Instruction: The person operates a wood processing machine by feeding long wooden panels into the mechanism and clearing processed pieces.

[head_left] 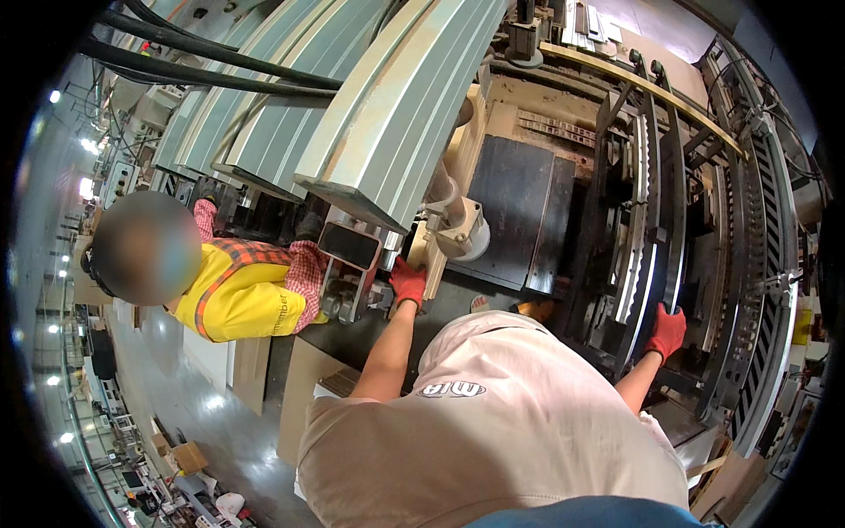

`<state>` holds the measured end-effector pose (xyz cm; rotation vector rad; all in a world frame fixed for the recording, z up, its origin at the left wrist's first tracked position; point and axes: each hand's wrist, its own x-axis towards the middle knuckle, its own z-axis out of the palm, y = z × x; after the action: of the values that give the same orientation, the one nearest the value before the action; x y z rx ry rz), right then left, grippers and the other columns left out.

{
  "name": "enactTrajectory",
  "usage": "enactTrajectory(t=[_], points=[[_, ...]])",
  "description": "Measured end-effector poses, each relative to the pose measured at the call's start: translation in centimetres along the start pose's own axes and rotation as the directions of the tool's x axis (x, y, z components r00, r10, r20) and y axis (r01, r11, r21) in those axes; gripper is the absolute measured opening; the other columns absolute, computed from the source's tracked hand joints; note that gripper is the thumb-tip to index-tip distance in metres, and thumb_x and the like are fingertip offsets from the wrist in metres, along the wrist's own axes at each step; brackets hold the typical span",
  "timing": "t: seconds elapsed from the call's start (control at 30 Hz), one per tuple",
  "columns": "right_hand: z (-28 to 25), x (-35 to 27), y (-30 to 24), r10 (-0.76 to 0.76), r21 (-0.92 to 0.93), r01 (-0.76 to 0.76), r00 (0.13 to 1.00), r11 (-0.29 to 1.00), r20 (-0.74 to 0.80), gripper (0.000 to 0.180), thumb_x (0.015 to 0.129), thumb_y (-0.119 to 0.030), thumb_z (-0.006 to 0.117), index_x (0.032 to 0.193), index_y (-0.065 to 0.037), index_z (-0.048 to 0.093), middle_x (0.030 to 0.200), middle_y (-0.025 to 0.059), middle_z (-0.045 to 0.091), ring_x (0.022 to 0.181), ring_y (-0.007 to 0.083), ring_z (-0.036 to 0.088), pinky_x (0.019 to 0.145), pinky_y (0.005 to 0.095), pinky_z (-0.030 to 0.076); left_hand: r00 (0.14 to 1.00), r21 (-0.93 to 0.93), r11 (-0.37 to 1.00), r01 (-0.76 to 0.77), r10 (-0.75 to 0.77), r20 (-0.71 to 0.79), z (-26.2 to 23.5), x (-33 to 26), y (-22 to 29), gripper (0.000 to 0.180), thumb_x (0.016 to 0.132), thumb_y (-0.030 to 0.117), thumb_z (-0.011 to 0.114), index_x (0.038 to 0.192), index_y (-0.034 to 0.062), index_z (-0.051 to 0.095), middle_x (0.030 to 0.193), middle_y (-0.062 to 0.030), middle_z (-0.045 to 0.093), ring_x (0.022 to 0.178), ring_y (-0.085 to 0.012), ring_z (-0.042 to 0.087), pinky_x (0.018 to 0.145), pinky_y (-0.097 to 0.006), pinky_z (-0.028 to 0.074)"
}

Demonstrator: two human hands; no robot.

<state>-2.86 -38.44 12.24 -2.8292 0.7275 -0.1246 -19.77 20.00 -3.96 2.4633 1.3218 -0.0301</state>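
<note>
My left hand (pixel 407 283), in a red glove, is at the near end of a pale wooden strip (pixel 432 267), its fingers bent against the strip's left side. That strip lies beside a metal roller fitting (pixel 465 234) under large grey-green machine beams (pixel 414 114). Out to the right, my right hand (pixel 667 332), also red-gloved, is closed round the near part of a dark metal rail (pixel 676 264). Its fingertips are partly hidden by the rail. Between my hands is a dark flat machine plate (pixel 515 211).
A co-worker in a yellow top (pixel 238 295) stands at the left, hands near the machine. Black hoses (pixel 220 66) cross the upper left. A long wooden strip (pixel 642 88) spans the far right frame. Board sheets (pixel 304 396) stand behind my left arm; a striped rail (pixel 766 299) edges the right.
</note>
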Motion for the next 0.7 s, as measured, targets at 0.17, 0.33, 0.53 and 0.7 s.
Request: enactTrajectory(t=[0.17, 0.33, 0.53, 0.7], points=[[0.8, 0.4, 0.8, 0.004, 0.001, -0.004, 0.999, 1.0, -0.037, 0.045, 0.073, -0.045, 0.069, 0.1, -0.009, 0.067, 0.094, 0.0143, 0.067, 0.091, 0.0325, 0.063, 0.076, 0.0442, 0.049, 0.998, -0.254, 0.966, 0.049, -0.054, -0.013, 2.8, 0.9, -1.3, 0.066, 0.074, 0.037, 0.072, 0.123, 0.0015, 0.046, 0.117, -0.0195, 0.058, 0.109, -0.0345, 0.056, 0.092, -0.046, 0.043], [0.1, 0.0, -0.1, 0.001, 0.029, 0.0, 1.0, 1.0, -0.026, 0.044, 0.072, -0.044, 0.069, 0.098, -0.009, 0.067, 0.094, 0.0143, 0.068, 0.089, 0.0333, 0.064, 0.074, 0.0447, 0.049, 0.999, -0.13, 0.991, 0.043, -0.041, 0.015, 2.1, 1.2, 0.0, 0.063, 0.076, 0.038, 0.069, 0.123, 0.0037, 0.045, 0.116, -0.0192, 0.059, 0.108, -0.0354, 0.056, 0.089, -0.05, 0.043], [2.1, 0.6, 2.1, -0.045, 0.001, 0.046, 0.991, 0.999, -0.129, 0.047, 0.072, -0.045, 0.068, 0.101, -0.007, 0.067, 0.098, 0.0162, 0.068, 0.091, 0.0346, 0.064, 0.075, 0.0454, 0.048, 0.976, 0.077, 0.989, 0.126, -0.138, 0.17, 0.6, 1.4, 1.7, 0.072, 0.072, 0.041, 0.07, 0.13, 0.0079, 0.042, 0.127, -0.0155, 0.053, 0.118, -0.0308, 0.051, 0.093, -0.048, 0.043], [0.0, -0.6, -0.2, -0.085, 0.203, 0.079, 0.996, 0.976, 0.016, 0.052, 0.071, -0.044, 0.069, 0.103, -0.003, 0.065, 0.096, 0.0189, 0.068, 0.09, 0.0387, 0.063, 0.073, 0.0479, 0.047, 0.983, 0.037, 0.997, 0.073, -0.078, 0.168, 2.7, 2.3, -1.2, 0.071, 0.075, 0.039, 0.068, 0.133, 0.0072, 0.04, 0.114, -0.0149, 0.06, 0.105, -0.0345, 0.059, 0.086, -0.048, 0.047]])
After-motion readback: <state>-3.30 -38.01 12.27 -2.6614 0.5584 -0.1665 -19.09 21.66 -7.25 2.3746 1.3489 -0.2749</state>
